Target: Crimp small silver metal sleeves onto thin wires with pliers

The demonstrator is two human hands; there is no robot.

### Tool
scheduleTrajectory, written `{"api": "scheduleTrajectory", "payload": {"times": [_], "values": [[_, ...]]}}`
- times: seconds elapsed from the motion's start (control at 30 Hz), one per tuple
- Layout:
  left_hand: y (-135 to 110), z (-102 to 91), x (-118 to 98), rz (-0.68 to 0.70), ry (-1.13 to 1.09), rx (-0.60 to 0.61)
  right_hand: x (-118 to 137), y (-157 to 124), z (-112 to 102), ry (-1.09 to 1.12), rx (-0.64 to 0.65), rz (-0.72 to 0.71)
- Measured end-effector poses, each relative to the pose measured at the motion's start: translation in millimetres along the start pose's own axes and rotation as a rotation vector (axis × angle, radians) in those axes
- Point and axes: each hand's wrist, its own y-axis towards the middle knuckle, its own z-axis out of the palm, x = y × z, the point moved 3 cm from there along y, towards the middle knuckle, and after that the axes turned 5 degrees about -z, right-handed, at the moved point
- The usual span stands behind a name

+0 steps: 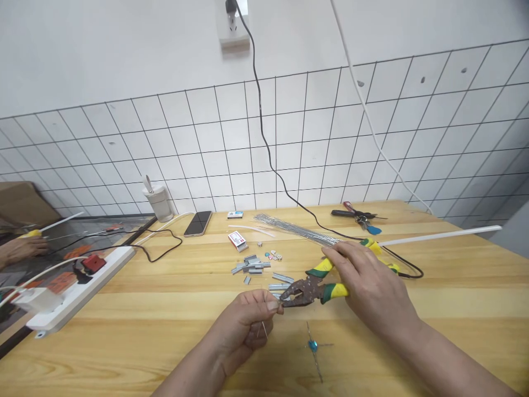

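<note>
Currently: right hand (372, 286) was wrapped around the yellow-green handles of the pliers (308, 289), rusty nose pointing left, low over the table (454, 309). Left hand (243, 325) had thumb and forefinger pinched on a thin wire (264, 330), right at the plier tip. Staple strips (252, 266) lay just behind, a blue component (313, 345) in front, near the hands.
</note>
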Motion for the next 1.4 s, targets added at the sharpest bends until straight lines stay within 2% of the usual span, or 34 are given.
{"api": "scheduleTrajectory", "payload": {"times": [0.23,0.47,0.63,0.77,0.87,0.97,1.03,1.1,1.23,1.3,1.4], "values": [[-1,0.0,-2,0.019,0.051,0.008,0,-1,-2,-0.01,-0.017,-0.028],[2,-0.9,0,-0.022,0.059,-0.012,1,0,-2,-0.019,-0.049,-0.055],[-1,0.3,-4,0.031,0.154,-0.053,-1,0,-2,-0.008,-0.008,-0.047],[-6,2.9,-14,0.143,0.395,-0.145,0,1,-1,0.017,0.058,-0.061],[-11,5.0,-19,0.263,0.724,-0.208,2,-1,2,0.055,0.128,-0.086],[-15,6.0,-23,0.416,1.097,-0.238,1,-4,8,0.139,0.293,-0.059],[-16,2.5,-27,0.452,1.163,-0.253,-3,-7,11,0.188,0.436,-0.016],[-14,-5.8,-31,0.397,1.009,-0.283,-12,-10,15,0.204,0.56,0.064],[-5,-22.4,-32,0.216,0.463,-0.293,-38,-23,27,0.187,0.786,0.346],[0,-25.2,-27,0.163,0.292,-0.254,-46,-29,34,0.173,0.827,0.411],[5,-24.4,-17,0.092,0.155,-0.19,-52,-34,43,0.169,0.85,0.457]]}}
